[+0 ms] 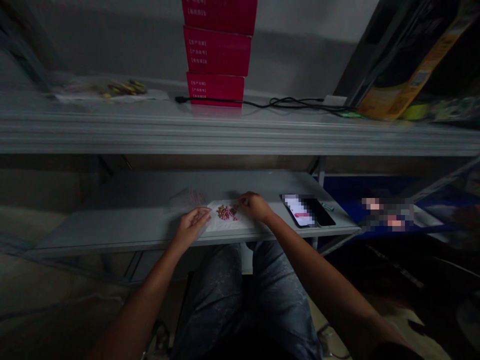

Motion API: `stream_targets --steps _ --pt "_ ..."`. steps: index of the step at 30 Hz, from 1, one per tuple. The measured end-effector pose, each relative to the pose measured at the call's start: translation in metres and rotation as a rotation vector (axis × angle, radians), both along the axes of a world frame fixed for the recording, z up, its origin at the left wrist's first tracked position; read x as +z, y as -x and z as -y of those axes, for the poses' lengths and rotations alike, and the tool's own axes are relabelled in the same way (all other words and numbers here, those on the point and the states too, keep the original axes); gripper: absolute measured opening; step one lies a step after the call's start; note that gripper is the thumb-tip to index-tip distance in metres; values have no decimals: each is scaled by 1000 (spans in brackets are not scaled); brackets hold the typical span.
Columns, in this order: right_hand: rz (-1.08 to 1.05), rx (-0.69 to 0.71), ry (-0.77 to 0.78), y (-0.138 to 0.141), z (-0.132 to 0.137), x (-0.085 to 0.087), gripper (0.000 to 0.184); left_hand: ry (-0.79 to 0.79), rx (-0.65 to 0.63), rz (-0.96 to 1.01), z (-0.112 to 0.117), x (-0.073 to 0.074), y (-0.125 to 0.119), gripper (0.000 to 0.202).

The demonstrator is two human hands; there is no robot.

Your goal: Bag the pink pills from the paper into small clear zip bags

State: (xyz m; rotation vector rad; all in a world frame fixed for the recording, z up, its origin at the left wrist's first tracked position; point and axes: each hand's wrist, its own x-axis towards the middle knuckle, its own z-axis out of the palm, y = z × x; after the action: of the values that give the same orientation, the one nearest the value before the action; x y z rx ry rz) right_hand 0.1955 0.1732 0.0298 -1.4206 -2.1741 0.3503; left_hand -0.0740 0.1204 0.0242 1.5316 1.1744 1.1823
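patterned jeans [243,290] below; pink beads [227,213] lie just beside the right hand [255,207], fingers narrowly closed, any hold unclear; left hand [191,227] open.

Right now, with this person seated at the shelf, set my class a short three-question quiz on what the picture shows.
1. Which hand is closer to the black smartphone: the left hand or the right hand?
2. True or false: the stack of red cardboard boxes stands on the shelf above the white paper sheet.
3. What lies heaped on the white paper sheet, between the two hands?

Key:
1. The right hand.
2. True.
3. Small round pink and brown beads.
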Motion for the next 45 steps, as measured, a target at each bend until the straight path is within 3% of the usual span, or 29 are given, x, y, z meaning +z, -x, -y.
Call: stream_targets --steps 5,11,14,18,24,45 --pt "143 20 23 0 -12 -13 20 25 -2 9 -13 -6 0 39" --pt "34 9 -7 1 -9 -10 15 -51 -111 -85 -10 -17 1 33" --pt "-68 -15 -16 7 -7 -1 16 -99 -122 -154 -6 -17 -2 30" --pt "22 -12 8 8 -3 6 14 -145 -137 -214 -2 -18 -7 32" --pt "172 25 130 0 6 0 15 -177 -138 -263 1 -21 -9 33" --pt "59 24 60 1 7 0 13 -167 -120 -230 4 -17 -8 31"
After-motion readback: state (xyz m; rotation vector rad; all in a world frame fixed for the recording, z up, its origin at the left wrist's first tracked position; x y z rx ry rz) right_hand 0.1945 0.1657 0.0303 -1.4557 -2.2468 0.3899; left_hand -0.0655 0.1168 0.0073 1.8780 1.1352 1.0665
